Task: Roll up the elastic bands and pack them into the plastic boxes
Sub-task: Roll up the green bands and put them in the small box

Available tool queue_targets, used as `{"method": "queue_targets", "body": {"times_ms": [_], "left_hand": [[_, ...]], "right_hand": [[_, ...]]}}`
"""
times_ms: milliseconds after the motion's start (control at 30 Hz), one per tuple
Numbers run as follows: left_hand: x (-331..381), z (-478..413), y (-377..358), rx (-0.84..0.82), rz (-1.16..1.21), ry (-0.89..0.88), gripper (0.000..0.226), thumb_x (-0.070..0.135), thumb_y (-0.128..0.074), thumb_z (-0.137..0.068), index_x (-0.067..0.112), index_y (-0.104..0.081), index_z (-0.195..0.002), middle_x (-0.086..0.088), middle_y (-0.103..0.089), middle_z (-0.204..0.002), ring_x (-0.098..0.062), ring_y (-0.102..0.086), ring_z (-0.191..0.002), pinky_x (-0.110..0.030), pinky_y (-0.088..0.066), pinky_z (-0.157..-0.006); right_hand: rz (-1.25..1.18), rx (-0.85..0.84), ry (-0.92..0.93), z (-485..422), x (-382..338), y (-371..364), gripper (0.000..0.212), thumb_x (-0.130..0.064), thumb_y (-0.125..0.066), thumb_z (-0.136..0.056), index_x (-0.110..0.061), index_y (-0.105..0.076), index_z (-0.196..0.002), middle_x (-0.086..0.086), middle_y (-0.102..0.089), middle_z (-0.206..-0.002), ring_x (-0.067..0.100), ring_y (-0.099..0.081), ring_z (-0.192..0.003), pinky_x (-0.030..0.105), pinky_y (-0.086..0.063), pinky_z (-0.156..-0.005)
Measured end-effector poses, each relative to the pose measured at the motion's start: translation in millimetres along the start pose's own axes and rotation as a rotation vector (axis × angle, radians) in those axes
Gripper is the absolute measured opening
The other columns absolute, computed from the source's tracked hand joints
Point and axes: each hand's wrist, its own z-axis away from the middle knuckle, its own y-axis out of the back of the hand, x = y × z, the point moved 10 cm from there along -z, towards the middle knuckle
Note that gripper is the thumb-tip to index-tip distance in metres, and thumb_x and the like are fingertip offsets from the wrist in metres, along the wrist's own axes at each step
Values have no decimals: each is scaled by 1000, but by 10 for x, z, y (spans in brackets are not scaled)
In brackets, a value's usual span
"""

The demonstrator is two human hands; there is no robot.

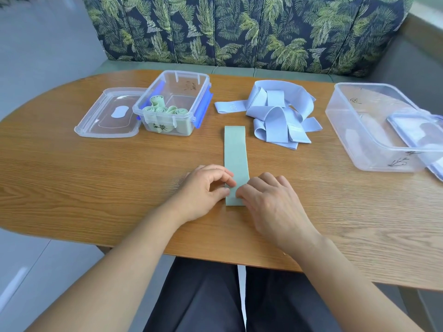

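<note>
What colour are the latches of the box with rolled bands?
Blue; the latches show best in the head view.

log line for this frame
left hand: pinches green band | right hand: touches same band | small box: green rolls | blue bands: loose pile

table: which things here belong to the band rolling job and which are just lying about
Job: green band, flat, near end held by left hand and right hand; green rolls in small box; blue bands, loose pile; big box.
Lying about: small lid; big lid; sofa behind.
</note>
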Motion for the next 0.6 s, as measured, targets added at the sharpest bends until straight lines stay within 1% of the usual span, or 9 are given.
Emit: {"method": "queue_targets", "body": {"times_ms": [100, 167, 200, 267, 333, 367, 433, 500, 600], "left_hand": [[-4, -2, -4, 13, 0, -6, 24, 17, -68, -86, 41, -65, -87, 27, -57, -110, -5, -48, -114, -44, -32, -107], [-14, -5, -8, 15, 0, -10, 21, 17, -67, -86, 39, -66, -88, 25, -58, -113, -5, -48, -115, -43, -32, -107], [-22, -7, -9, 15, -1, -7, 21, 17, -66, -87, 38, -67, -89, 25, -59, -114, -5, -48, -115, -43, -32, -108], [-43, -13, -3, 20, 4, 3, 22, 14, -62, -90, 34, -70, -91, 23, -60, -115, -5, -47, -116, -39, -33, -108], [-45, -19, -1, 25, 2, -2, 24, 10, -60, -91, 31, -71, -94, 22, -60, -115, -4, -47, -115, -36, -34, -107], [-40, -22, -3, 30, -8, -12, 23, 10, -59, -91, 29, -71, -96, 22, -60, -114, -5, -48, -114, -35, -35, -106], [-27, -24, -2, 45, -32, -34, 23, 10, -60, -91, 27, -71, -102, 22, -60, -112, -6, -50, -113, -36, -36, -106], [-28, -30, 1, 54, -44, -45, 24, 10, -58, -92, 26, -71, -105, 22, -60, -111, -7, -51, -113, -36, -37, -105], [-32, -78, 0, 37, -36, -51, 21, 13, -57, -93, 26, -71, -103, 20, -62, -109, -9, -53, -112, -32, -38, -102]], "right_hand": [[2, 13, 1, 7, 13, 7, 8, -15, -63, -82, -20, -67, -86, -5, -59, -77, 22, -53, -75, 31, -34, -60], [-15, 15, -9, 19, 12, 28, 18, -24, -51, -86, -20, -68, -85, -3, -60, -83, 23, -54, -79, 33, -37, -61], [-13, 13, -15, 17, 13, 40, 21, -26, -49, -85, -20, -69, -85, -1, -60, -86, 24, -54, -80, 33, -39, -61], [6, 6, -17, 3, 15, 48, 17, -23, -54, -83, -20, -71, -86, 0, -58, -89, 24, -53, -80, 33, -39, -62], [27, -1, -15, -15, 20, 21, 9, -17, -66, -80, -20, -71, -87, 0, -56, -88, 23, -52, -78, 31, -35, -62], [34, -10, -19, -26, 25, -1, 10, -14, -69, -78, -19, -71, -86, 0, -56, -87, 23, -51, -78, 30, -33, -62], [46, -25, -24, -48, 39, -47, 13, -10, -69, -77, -19, -70, -85, -1, -55, -85, 22, -50, -76, 29, -28, -62], [61, -37, -23, -68, 42, -81, 15, -8, -66, -76, -19, -69, -86, -1, -55, -84, 21, -49, -75, 29, -28, -62], [82, -53, -9, -83, 40, -118, 20, -8, -62, -77, -20, -69, -92, -3, -54, -83, 21, -49, -76, 28, -29, -63]]}}
